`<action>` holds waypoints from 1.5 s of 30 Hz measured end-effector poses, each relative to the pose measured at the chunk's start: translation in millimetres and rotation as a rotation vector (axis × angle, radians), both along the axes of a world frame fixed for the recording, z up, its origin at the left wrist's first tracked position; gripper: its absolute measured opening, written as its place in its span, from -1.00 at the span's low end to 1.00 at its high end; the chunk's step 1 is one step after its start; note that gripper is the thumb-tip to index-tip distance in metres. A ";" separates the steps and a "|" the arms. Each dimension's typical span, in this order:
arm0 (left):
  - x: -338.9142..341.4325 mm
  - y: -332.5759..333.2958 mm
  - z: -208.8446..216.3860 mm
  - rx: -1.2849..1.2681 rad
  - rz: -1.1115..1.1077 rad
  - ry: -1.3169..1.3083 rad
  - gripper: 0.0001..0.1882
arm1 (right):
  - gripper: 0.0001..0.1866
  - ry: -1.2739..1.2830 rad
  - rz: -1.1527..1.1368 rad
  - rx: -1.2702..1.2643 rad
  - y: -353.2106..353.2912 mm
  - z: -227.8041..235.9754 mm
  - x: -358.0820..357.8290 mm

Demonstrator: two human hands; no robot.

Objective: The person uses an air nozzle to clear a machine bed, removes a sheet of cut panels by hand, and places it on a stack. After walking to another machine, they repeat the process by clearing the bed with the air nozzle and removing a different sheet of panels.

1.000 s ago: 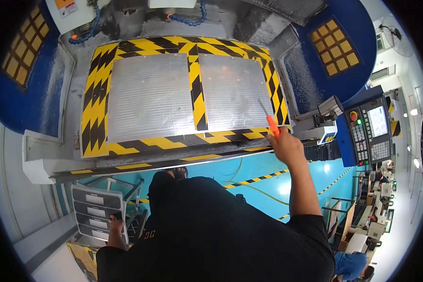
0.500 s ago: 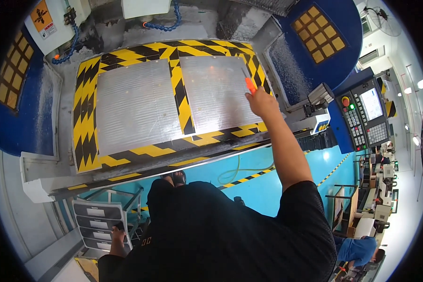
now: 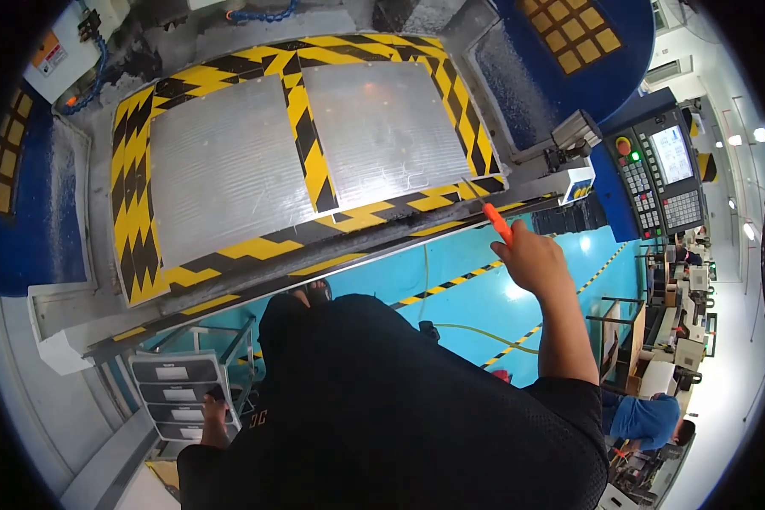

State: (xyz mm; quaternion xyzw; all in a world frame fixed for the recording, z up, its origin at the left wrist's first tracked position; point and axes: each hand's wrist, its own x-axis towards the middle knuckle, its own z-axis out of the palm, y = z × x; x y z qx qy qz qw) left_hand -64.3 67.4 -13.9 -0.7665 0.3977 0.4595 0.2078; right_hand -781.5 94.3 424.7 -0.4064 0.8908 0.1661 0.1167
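The right hand [image 3: 531,259] grips an orange-handled tool [image 3: 495,219], its thin metal tip touching the front right corner of the machine's ribbed grey platform [image 3: 229,170], on the yellow-and-black striped border. The left hand [image 3: 214,415] rests low on a grey stepladder [image 3: 178,393] standing on the turquoise floor [image 3: 476,297]. A control panel [image 3: 659,174] stands beyond the platform's right edge.

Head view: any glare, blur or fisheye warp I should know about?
Head view: sharp overall; straight edges of the striped metal cover bow toward the rim; black vignette in the corners; ceiling lights blow out at the right edge; right hand with the orange-handled tool reads clearly.
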 end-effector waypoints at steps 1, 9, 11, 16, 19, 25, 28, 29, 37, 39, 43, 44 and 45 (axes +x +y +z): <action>10.2 7.3 -6.2 0.006 -0.001 -0.013 -0.04 | -0.57 -0.013 -0.001 0.006 -1.3 0.7 10.4; 37.2 5.6 -33.4 -0.066 -0.103 0.115 -0.14 | -0.59 -0.283 0.227 0.010 -11.9 7.5 57.1; 26.9 9.1 -23.4 -0.051 -0.077 0.185 -0.20 | -0.56 -0.175 0.038 0.120 -7.5 9.9 29.2; 12.5 10.2 -14.4 -0.212 0.114 0.064 -0.25 | -0.51 -0.088 -0.129 -0.062 0.2 -12.7 -52.3; 6.4 12.3 -9.3 -0.146 0.117 0.136 -0.21 | -0.43 -0.158 -0.036 -0.070 -50.3 -25.7 8.1; 28.7 4.4 -22.9 -0.143 -0.052 0.092 -0.19 | -0.44 -0.126 -0.155 -0.318 -84.0 -53.1 -87.9; 9.4 11.9 -10.2 -0.087 0.165 0.138 -0.17 | -0.42 -0.174 0.066 -0.190 -133.4 -60.9 -8.5; 8.5 14.5 -7.2 -0.087 0.197 0.154 -0.16 | -0.41 -0.188 0.150 -0.128 -143.4 -62.0 15.8; 15.7 14.3 -32.0 -0.113 0.078 0.021 -0.04 | -0.48 -0.235 0.154 -0.313 -195.4 -80.5 27.0; 3.2 12.0 -23.9 -0.047 0.090 0.018 0.00 | -0.49 -0.282 0.352 -0.298 -206.1 -71.5 88.4; 27.2 13.9 -30.8 -0.064 0.148 0.046 0.08 | -0.53 -0.396 0.466 -0.287 -220.8 -52.9 143.7; 15.9 12.2 -27.5 -0.058 0.201 0.088 0.09 | -0.54 -0.403 0.518 -0.267 -220.8 -53.5 155.4; 12.6 13.5 -21.4 -0.057 0.202 0.091 0.09 | -0.54 -0.401 0.518 -0.266 -218.0 -54.5 157.9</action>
